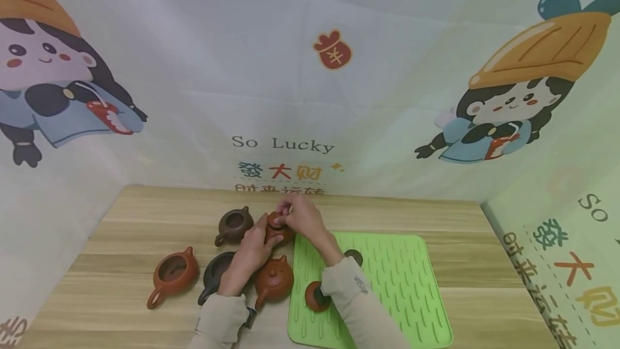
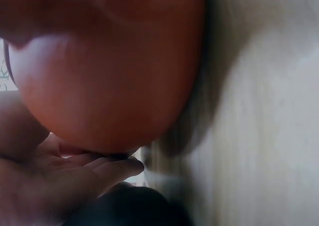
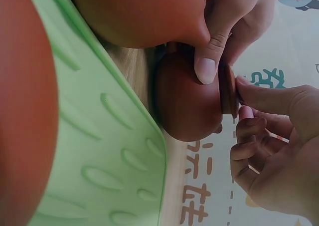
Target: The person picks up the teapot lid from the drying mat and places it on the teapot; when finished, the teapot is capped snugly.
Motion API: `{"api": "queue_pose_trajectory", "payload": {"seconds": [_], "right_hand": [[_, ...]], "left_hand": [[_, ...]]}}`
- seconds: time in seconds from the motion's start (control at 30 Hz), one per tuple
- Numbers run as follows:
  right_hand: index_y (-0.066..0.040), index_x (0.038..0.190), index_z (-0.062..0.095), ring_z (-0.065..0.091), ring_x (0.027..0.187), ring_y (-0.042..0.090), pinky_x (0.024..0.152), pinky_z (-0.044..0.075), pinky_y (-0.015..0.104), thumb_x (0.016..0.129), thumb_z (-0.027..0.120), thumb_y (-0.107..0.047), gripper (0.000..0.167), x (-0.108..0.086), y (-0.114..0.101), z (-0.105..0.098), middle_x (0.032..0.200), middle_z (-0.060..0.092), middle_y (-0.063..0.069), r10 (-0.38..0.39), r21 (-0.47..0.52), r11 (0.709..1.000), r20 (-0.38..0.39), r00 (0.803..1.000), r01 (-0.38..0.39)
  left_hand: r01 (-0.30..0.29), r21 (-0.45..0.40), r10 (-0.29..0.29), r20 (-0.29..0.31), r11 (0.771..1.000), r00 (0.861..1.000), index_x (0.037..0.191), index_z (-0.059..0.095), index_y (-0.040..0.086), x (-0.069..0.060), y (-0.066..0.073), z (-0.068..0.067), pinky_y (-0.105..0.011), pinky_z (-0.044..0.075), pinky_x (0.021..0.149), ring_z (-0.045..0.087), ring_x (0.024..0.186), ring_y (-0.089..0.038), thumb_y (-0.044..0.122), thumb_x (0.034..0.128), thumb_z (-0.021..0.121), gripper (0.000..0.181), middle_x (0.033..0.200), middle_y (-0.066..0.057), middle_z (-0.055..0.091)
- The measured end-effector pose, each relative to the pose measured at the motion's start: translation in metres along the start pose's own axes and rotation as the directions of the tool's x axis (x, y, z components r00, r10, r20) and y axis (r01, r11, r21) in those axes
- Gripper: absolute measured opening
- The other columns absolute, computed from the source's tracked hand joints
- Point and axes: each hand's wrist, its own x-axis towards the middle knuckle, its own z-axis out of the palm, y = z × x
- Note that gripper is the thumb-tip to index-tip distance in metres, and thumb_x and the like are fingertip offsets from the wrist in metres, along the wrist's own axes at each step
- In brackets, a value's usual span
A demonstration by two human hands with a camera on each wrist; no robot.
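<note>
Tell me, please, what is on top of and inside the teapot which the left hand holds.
A reddish lid is at the mouth of the teapot, touched by the right hand. The lid hides the opening, so the inside cannot be seen.

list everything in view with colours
table: 1, tan, beneath
mat: 1, green, on table, right
lidded teapot: 1, reddish, left of mat
held teapot: 1, reddish, behind lidded teapot
lid: 1, reddish, at held teapot
black teapot: 1, black, left of lidded teapot
brown teapot: 1, brown, back left
leftmost teapot: 1, reddish, far left
disc: 1, dark, on mat
round piece: 1, reddish, on mat
unclear object: 1, dark, near lidded teapot
backdrop: 1, whitish, behind table
left hand: 1, bare, on held teapot
right hand: 1, bare, on lid
sleeves: 2, beige, forearms
</note>
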Motion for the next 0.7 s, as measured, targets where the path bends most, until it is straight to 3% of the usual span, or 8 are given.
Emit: {"api": "queue_pose_trajectory", "payload": {"seconds": [0.47,0.6,0.7], "right_hand": [[-0.003,0.096,0.079,0.054,0.075,0.008,0.066,0.042,0.022,0.093,0.089,-0.008,0.011,-0.005,0.004,-0.002,0.088,0.070,0.005,0.049,0.033,0.998,0.049,0.998,-0.051],[0.001,0.111,0.078,0.057,0.077,0.009,0.067,0.046,0.022,0.097,0.085,-0.009,0.018,-0.010,0.005,-0.014,0.093,0.071,0.009,-0.011,0.054,0.999,0.096,0.995,0.006],[0.003,0.123,0.074,0.059,0.079,0.010,0.069,0.050,0.022,0.102,0.080,-0.012,0.026,-0.028,0.007,-0.033,0.098,0.072,0.011,-0.074,0.083,0.994,0.110,0.991,0.065]], "left_hand": [[-0.013,-0.001,0.013,0.006,1.000,1.000,0.162,0.035,-0.016,0.000,0.003,0.000,-0.068,0.053,0.109,0.058,0.140,-0.056,0.017,0.1061,0.075,0.076,0.157,-0.039,0.052],[0.002,-0.004,-0.002,0.024,1.000,1.000,0.163,0.033,-0.017,-0.002,0.007,-0.003,-0.067,0.052,0.110,0.056,0.142,-0.056,0.017,0.1071,0.074,0.077,0.158,-0.039,0.050],[0.031,-0.010,-0.031,0.045,0.999,0.998,0.164,0.029,-0.017,-0.003,0.010,-0.007,-0.068,0.049,0.114,0.052,0.145,-0.056,0.018,0.1080,0.072,0.079,0.162,-0.039,0.045]]}}
